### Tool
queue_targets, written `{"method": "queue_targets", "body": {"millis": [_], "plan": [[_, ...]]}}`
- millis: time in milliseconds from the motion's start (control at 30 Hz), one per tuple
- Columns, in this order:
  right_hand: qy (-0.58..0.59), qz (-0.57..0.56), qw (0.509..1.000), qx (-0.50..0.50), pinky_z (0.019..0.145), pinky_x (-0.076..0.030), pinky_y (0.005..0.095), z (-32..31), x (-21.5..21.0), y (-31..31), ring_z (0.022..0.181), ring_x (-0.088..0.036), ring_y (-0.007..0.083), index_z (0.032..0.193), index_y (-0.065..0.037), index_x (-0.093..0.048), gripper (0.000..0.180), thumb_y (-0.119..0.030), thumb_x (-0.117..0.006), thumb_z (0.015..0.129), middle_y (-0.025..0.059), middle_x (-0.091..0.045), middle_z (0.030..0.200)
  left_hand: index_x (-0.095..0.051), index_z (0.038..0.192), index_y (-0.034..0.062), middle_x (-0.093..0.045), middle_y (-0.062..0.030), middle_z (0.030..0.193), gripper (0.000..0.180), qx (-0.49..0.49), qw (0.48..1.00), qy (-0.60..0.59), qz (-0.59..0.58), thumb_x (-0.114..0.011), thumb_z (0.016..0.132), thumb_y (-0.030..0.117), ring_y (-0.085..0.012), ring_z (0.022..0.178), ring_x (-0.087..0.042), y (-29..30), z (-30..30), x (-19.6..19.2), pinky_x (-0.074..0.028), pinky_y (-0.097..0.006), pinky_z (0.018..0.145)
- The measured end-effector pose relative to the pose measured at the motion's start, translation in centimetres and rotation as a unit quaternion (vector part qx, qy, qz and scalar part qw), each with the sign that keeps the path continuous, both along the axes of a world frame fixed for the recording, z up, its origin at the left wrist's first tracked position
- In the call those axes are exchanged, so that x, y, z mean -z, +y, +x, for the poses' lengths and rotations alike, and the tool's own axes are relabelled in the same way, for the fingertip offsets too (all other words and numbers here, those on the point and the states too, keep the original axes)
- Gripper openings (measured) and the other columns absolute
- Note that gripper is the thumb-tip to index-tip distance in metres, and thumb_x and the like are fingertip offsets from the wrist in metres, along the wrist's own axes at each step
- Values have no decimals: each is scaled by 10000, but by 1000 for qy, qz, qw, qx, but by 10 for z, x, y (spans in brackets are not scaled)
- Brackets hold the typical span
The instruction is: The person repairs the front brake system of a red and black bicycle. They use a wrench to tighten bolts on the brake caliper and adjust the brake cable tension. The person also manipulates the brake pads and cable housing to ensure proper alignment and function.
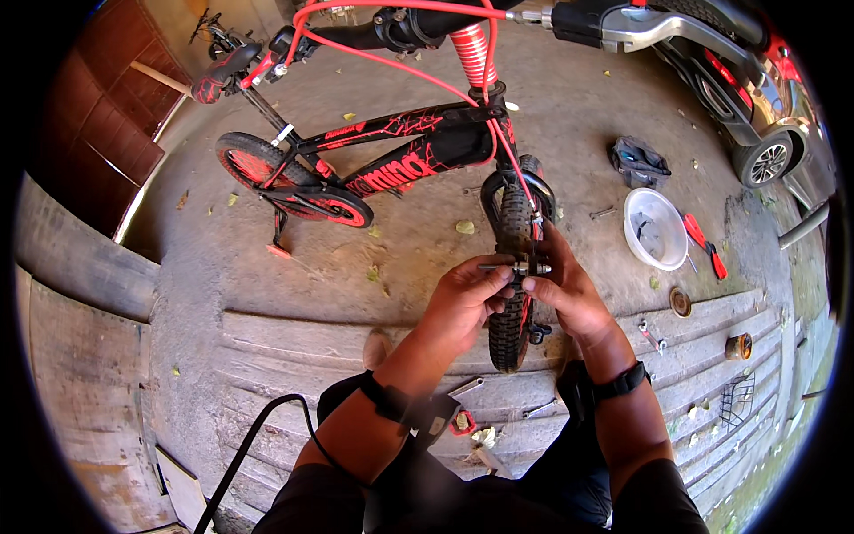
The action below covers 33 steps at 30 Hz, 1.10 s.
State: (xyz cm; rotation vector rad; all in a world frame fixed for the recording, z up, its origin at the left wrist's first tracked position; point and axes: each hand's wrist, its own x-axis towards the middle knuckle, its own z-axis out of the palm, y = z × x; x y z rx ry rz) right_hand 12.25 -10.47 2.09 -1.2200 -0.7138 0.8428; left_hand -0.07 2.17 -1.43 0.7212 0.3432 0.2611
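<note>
A small black and red bicycle [400, 156] stands in front of me, its knobby front wheel [511, 294] pointing toward me between my knees. My left hand [463, 298] pinches a thin metal axle bolt [500, 266] that sticks out to the left of the wheel hub. My right hand [562, 285] grips the fork end and hub on the other side, fingers curled around it. A black band sits on each wrist.
A white bowl [654, 227] and red-handled pliers [704, 245] lie on the concrete at the right, near a grey bag [638, 160]. Small tools and round parts [680, 303] are scattered on the ribbed ramp. A parked car [747, 98] stands at the upper right. A black cable [249, 445] runs at the lower left.
</note>
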Motion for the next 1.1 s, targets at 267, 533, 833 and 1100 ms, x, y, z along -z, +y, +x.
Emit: {"method": "queue_targets", "body": {"millis": [267, 533, 833, 1100], "plan": [[-38, -20, 999, -9, 980, -435, 377, 5, 6, 0, 1173, -526, 269, 1499, 12, -81, 1032, -183, -777, 763, 208, -491, 1305, -613, 1065, 84, -664, -21, 904, 165, 6, 1000, -21, -2, -622, 901, 74, -109, 772, -614, 7, 2, 6, -459, -237, 649], [-32, -32, 999, -13, 976, -440, 365, 6, 7, -2, 1174, -533, 259, 1515, -39, -73, 1054, -213, -795, 766, 191, -507, 1301, -632, 1066, 90, -672, -45, 961, 174, 28, 997, -39, -54, -638, 892, 94, -125, 849, -620, 6, 4, 8, -477, -269, 680], [-24, -2, 1000, -18, 983, -436, 358, 9, 12, -2, 1169, -532, 246, 1519, -59, -51, 1130, -287, -832, 735, 176, -511, 1300, -635, 1073, 64, -669, -54, 974, 189, 26, 997, -53, -43, -639, 885, 78, -136, 854, -618, 7, 7, 8, -483, -268, 699], [-36, 12, 999, -17, 980, -438, 361, 10, 15, -2, 1151, -537, 239, 1518, -56, -53, 1135, -284, -837, 729, 174, -507, 1293, -620, 1081, 69, -671, -36, 913, 196, 6, 999, -30, -17, -641, 887, 58, -104, 787, -614, 3, 10, 3, -462, -230, 648]]}}
